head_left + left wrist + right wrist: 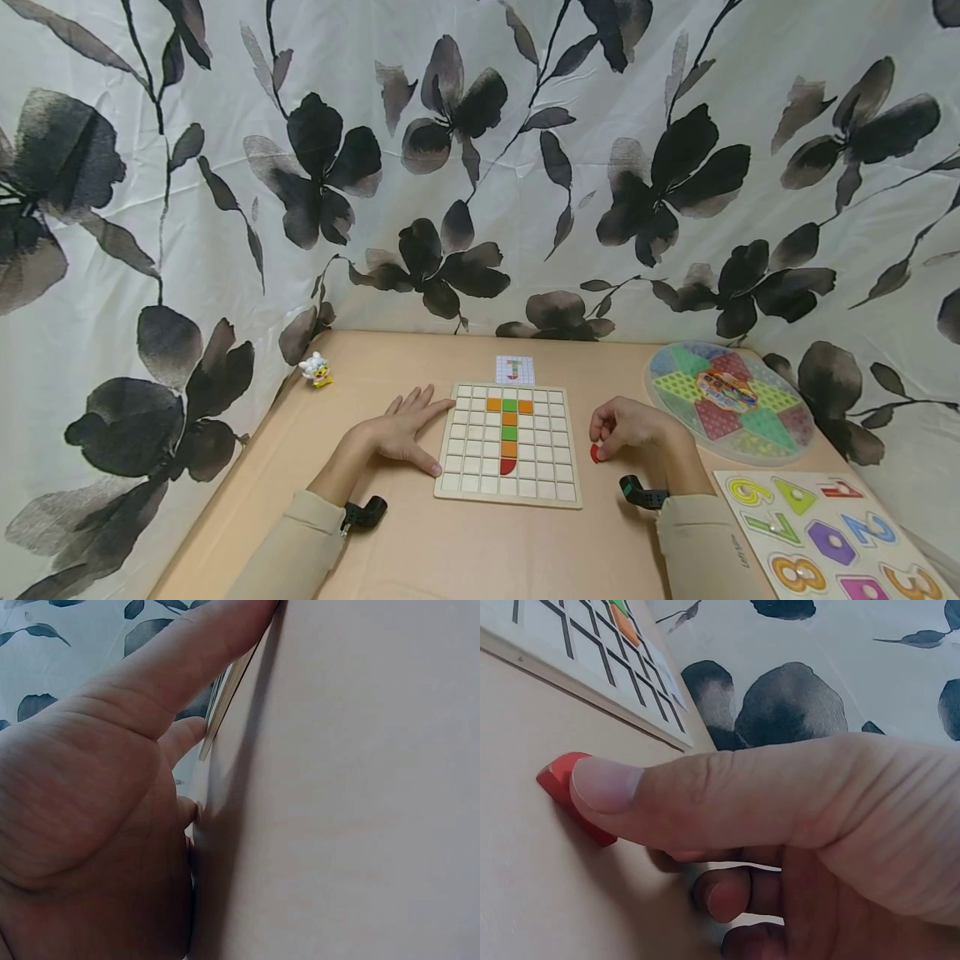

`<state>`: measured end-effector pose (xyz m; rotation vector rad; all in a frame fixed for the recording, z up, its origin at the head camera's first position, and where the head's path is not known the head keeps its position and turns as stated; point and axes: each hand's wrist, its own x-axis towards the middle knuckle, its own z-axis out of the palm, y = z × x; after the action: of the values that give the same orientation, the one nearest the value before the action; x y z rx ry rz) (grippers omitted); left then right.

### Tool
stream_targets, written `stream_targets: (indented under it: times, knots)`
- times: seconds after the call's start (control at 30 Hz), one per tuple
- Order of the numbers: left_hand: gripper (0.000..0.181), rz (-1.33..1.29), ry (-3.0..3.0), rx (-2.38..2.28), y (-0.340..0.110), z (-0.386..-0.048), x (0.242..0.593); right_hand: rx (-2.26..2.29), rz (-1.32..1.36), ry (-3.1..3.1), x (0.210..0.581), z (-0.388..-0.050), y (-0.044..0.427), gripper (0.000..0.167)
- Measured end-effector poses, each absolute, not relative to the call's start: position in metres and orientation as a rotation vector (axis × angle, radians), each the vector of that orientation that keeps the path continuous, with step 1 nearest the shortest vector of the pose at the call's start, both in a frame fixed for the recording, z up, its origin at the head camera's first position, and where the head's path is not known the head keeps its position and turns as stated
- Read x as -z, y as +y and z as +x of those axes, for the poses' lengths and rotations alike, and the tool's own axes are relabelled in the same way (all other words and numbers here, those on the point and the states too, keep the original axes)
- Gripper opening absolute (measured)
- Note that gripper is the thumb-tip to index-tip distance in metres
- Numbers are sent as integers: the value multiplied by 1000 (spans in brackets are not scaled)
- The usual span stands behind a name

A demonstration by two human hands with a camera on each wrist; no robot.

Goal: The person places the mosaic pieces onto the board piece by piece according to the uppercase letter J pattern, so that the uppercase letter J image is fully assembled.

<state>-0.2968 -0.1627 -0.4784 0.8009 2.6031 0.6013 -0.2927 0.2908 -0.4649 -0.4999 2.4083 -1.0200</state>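
Observation:
A white grid board (459, 485) in a pale wooden frame lies on the table. Orange and green squares form a T shape on it, with a red rounded piece (507, 467) at the stem's lower end. Along the board's left edge rests my left hand (401, 429), fingers spread, thumb and index finger touching the frame. To the right of the board, my right hand (637, 429) pinches a red block (564, 778) with one curved side, close to the tabletop. The thumb covers part of this block in the right wrist view.
A small patterned card (514, 369) lies behind the board. A white toy figure (317, 369) stands at the back left. On the right are a round, colourful container (731, 404) and a sheet of numbers and shapes (806, 510). Flowered cloth (540, 250) hangs behind the table.

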Motion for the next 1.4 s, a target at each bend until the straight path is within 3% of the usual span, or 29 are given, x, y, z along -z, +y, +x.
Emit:
stream_targets:
  times: [1.4]
  knots:
    - [120,802,2605,-604,-163,-297,478,860,-533,2463,454,-290,266,27]
